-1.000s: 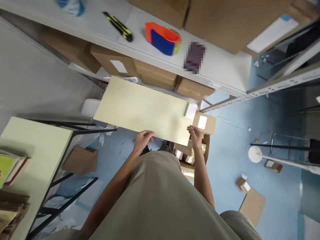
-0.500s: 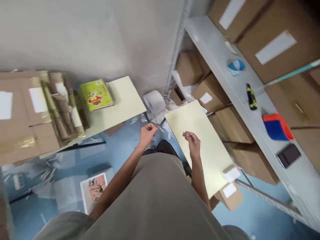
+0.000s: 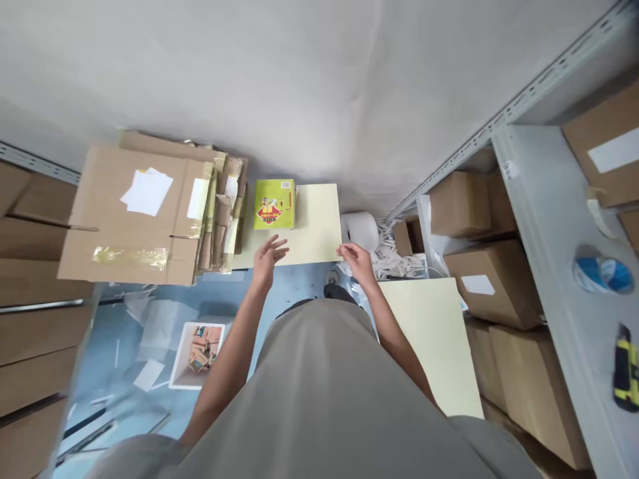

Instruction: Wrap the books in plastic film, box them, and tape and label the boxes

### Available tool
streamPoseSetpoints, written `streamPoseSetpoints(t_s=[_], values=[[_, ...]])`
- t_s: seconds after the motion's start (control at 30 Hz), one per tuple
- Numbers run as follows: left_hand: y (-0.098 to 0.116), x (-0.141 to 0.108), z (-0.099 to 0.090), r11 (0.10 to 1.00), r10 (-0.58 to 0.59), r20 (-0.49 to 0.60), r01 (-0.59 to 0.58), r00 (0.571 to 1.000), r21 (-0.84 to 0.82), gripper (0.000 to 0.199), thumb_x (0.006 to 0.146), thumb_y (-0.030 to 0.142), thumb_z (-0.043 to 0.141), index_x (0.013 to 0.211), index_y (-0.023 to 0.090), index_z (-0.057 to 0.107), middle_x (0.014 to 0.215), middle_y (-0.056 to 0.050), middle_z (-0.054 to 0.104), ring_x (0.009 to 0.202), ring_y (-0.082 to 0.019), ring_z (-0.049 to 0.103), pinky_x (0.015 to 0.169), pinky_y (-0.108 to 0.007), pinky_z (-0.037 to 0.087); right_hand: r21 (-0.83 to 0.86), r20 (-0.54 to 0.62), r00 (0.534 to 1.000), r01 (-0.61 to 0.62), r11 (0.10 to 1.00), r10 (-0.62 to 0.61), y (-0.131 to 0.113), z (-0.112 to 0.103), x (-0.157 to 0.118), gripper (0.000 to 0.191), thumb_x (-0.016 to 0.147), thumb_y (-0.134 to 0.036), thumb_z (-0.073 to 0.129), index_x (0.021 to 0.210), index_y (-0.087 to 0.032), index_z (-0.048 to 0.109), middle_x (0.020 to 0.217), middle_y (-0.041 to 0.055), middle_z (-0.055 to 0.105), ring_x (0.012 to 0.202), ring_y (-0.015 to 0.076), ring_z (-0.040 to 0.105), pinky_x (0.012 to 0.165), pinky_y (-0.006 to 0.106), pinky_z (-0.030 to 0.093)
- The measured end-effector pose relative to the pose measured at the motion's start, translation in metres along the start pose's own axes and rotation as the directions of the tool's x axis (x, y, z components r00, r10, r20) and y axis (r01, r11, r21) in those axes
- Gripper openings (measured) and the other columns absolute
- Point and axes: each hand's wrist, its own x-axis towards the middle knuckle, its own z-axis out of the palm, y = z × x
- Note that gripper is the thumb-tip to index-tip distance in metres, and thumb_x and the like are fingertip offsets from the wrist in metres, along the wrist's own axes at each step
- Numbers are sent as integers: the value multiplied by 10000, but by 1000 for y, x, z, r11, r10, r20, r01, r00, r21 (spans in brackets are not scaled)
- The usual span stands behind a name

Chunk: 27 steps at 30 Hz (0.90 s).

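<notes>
My left hand (image 3: 269, 261) is open, its fingers spread over the front edge of the cream tabletop (image 3: 317, 223). It holds nothing and is close to a square green book (image 3: 274, 204), which has a red and yellow picture on its cover. The book lies flat, apparently on top of another. At the right front corner of that tabletop is my right hand (image 3: 357, 259), thumb and fingertips drawn together with nothing visible in them. Flattened cardboard boxes (image 3: 144, 229) lean in a stack left of the book.
A white roll (image 3: 360, 231) and paper shreds (image 3: 392, 259) lie beyond my right hand. A second cream board (image 3: 429, 332) is at right, beside shelves of cartons (image 3: 492, 279). Blue tape (image 3: 603, 274) and a yellow-black cutter (image 3: 626, 369) rest on the shelf. A white bin (image 3: 180, 372) stands on the floor.
My view has turned left, towards the tabletop with the book. My left hand has opened from a pinch and is nearer the book. My right hand no longer hangs over the second board.
</notes>
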Motion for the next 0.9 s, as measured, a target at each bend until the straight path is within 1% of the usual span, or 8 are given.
streamPoseSetpoints(t_s=[0.13,0.23,0.37,0.5,0.63,0.73,0.83,0.9], values=[[-1,70,-12,982,-36,-168,67,985,177,615,802,227,655,1412,156,649,1552,-196,616,1339,-290,662,1098,-407,537,-134,189,981,-22,991,47,18,41,73,253,954,-454,684,1000,-212,743,985,70,823,908,204,797,924,359,627],[-4,113,-23,940,-58,-254,138,965,311,600,838,206,655,1429,106,634,1559,-223,600,1406,-324,610,1133,-430,515,-434,279,942,-52,899,189,33,80,118,148,1000,-261,614,1066,-211,736,1090,56,823,974,176,792,980,325,601],[-5,156,-35,843,-20,-322,189,946,503,591,861,173,662,1439,53,621,1395,-228,710,1293,-341,677,1100,-424,521,-671,236,914,-91,736,329,45,137,161,177,996,-213,659,1163,-203,718,1295,108,784,1225,250,741,1078,350,550],[-2,177,-44,769,-56,-325,248,944,589,517,858,157,680,1363,45,678,1297,-254,748,1224,-396,713,1057,-463,529,-737,152,906,-163,656,396,50,178,182,185,1028,-236,621,1178,-169,706,1295,174,772,1245,316,727,1042,388,555],[0,178,-56,758,-70,-321,260,944,598,420,850,198,707,1250,74,745,1235,-257,770,1226,-432,706,1077,-520,511,-745,65,912,-225,627,405,49,196,186,173,1034,-203,573,1090,-174,734,1207,169,800,1172,311,756,999,383,565],[-2,175,-65,810,-72,-313,239,947,535,403,872,243,708,1252,120,752,1207,-213,785,1161,-378,739,1048,-494,548,-721,-20,926,-274,636,376,47,198,187,138,1011,-242,631,1053,-196,755,1161,148,815,1142,301,771,982,381,581],[-5,171,-69,944,-147,-307,227,940,241,381,880,292,710,1225,134,750,1184,-169,782,1055,-294,763,977,-439,602,-663,-65,944,-283,693,323,41,189,188,150,987,-282,666,1076,-212,765,1179,123,821,1116,265,783,957,350,602],[-4,169,-69,969,-232,-254,246,939,24,348,852,306,733,1159,144,757,1171,-142,776,1025,-255,759,939,-406,617,-614,-58,957,-258,746,283,34,177,186,186,990,-309,642,1086,-209,767,1183,107,824,1086,237,790,932,323,615]])
